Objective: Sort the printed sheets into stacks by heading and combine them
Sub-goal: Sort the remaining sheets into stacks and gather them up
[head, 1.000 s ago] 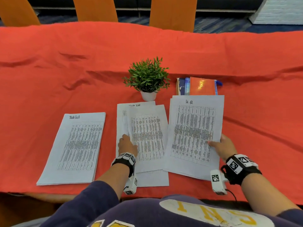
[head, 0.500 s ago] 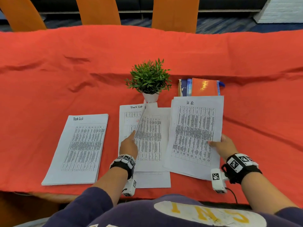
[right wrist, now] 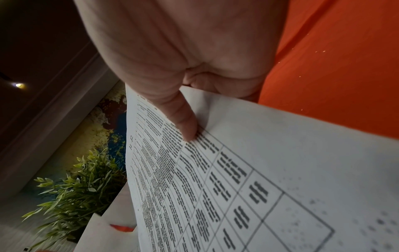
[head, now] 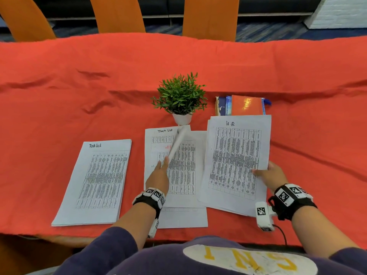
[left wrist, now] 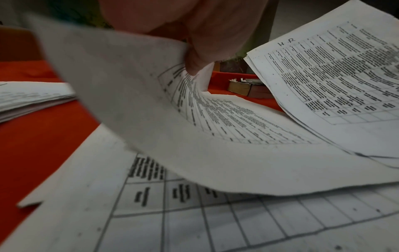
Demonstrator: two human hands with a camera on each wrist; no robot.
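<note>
A neat stack headed "Task List" (head: 97, 183) lies at the left on the red cloth. In the middle pile, my left hand (head: 164, 163) pinches the left edge of the top sheet (head: 184, 165) and holds it curled up. The sheet underneath (head: 158, 135) shows the heading "Task List". In the left wrist view the fingers (left wrist: 192, 63) grip that curled sheet (left wrist: 151, 102). My right hand (head: 260, 171) holds the "H.R" sheets (head: 236, 161) by their right edge, slightly raised. Its thumb (right wrist: 185, 126) presses on the top page (right wrist: 259, 170).
A small potted plant (head: 180, 96) stands just behind the middle pile. Some books (head: 244, 105) lie behind the H.R sheets. Orange chairs (head: 208, 16) line the far side. The red tablecloth (head: 59, 86) is wrinkled, and the near table edge is close to my body.
My left hand has lifted the left edge of the middle pile's top sheet and curled it over to the right, uncovering the "Task List" heading below. The right hand keeps its hold.
</note>
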